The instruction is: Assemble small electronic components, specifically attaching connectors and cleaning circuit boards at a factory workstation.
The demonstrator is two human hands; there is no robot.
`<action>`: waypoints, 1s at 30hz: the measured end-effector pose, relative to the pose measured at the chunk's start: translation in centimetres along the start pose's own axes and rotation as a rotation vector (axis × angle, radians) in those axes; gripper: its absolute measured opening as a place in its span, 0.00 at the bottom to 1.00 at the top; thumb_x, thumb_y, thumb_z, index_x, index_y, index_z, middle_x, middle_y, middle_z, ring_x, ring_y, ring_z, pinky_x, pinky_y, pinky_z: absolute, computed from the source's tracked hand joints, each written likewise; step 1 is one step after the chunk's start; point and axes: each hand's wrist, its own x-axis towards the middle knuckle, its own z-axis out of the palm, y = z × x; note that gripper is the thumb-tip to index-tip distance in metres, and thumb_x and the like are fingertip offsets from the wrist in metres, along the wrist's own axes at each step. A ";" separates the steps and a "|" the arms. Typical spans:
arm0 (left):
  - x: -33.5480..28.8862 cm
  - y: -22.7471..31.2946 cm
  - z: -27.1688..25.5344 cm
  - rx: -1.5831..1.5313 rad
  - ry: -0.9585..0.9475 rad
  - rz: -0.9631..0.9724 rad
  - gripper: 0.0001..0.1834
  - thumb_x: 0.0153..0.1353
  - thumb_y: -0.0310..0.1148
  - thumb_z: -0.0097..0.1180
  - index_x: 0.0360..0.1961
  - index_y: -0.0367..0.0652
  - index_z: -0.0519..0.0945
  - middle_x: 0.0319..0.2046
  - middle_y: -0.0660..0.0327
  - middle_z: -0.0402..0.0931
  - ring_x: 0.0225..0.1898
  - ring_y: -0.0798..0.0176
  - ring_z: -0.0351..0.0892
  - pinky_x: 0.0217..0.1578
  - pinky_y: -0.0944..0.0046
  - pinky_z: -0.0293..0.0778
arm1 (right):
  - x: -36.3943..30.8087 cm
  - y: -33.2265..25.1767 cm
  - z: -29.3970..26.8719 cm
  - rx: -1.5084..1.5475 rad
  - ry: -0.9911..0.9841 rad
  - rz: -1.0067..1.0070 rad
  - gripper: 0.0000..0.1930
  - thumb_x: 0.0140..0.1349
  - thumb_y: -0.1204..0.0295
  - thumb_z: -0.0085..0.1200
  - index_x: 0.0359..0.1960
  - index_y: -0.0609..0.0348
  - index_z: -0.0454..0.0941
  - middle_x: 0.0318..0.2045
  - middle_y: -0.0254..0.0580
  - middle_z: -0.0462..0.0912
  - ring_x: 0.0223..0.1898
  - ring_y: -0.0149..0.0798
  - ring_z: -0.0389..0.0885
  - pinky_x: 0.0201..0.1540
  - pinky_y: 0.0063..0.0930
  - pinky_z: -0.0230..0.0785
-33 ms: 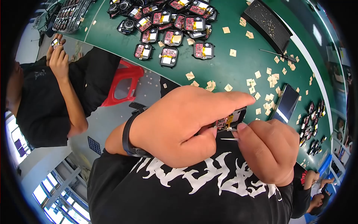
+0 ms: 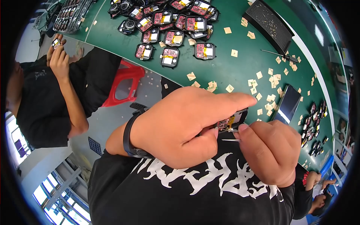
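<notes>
Green counter (image 2: 213, 71) scattered with paper squares (image 2: 277, 77)

On my feed, open watch cases (image 2: 162, 18) with red boards crowd the counter's far side, some stacked on others. To their right I see a black tray (image 2: 285, 44) of screws, a screwdriver (image 2: 291, 58) just beside it. Nearer, a phone (image 2: 289, 103) lies by the squares, and a cluster of parts (image 2: 308, 125) sits at the far right.

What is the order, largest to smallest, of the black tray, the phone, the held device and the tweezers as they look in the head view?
1. black tray
2. phone
3. held device
4. tweezers
Only visible parts are ranked: the left hand hides part of the held device, the right hand part of the tweezers.
</notes>
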 end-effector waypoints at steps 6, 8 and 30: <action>0.2 -0.4 0.1 0.016 -0.039 0.018 0.40 0.41 0.24 0.45 0.62 0.27 0.74 0.37 0.50 0.85 0.27 0.54 0.84 0.31 0.65 0.77 | -0.5 0.4 0.1 0.020 -0.010 -0.030 0.14 0.41 0.79 0.64 0.34 0.68 0.82 0.27 0.40 0.78 0.19 0.30 0.69 0.15 0.21 0.54; 0.4 -0.6 0.0 0.002 -0.055 0.029 0.40 0.41 0.23 0.44 0.62 0.27 0.74 0.39 0.49 0.85 0.27 0.53 0.84 0.32 0.64 0.78 | -0.5 0.6 0.1 0.033 -0.022 -0.043 0.14 0.41 0.79 0.64 0.34 0.68 0.82 0.27 0.39 0.78 0.19 0.29 0.69 0.15 0.21 0.54; -1.2 -2.6 -1.6 0.044 0.046 -0.257 0.21 0.68 0.28 0.55 0.62 0.40 0.76 0.28 0.60 0.78 0.28 0.67 0.75 0.32 0.65 0.71 | -3.2 2.9 -1.0 0.051 -0.051 0.201 0.14 0.45 0.79 0.67 0.37 0.62 0.82 0.31 0.40 0.81 0.27 0.40 0.77 0.27 0.32 0.70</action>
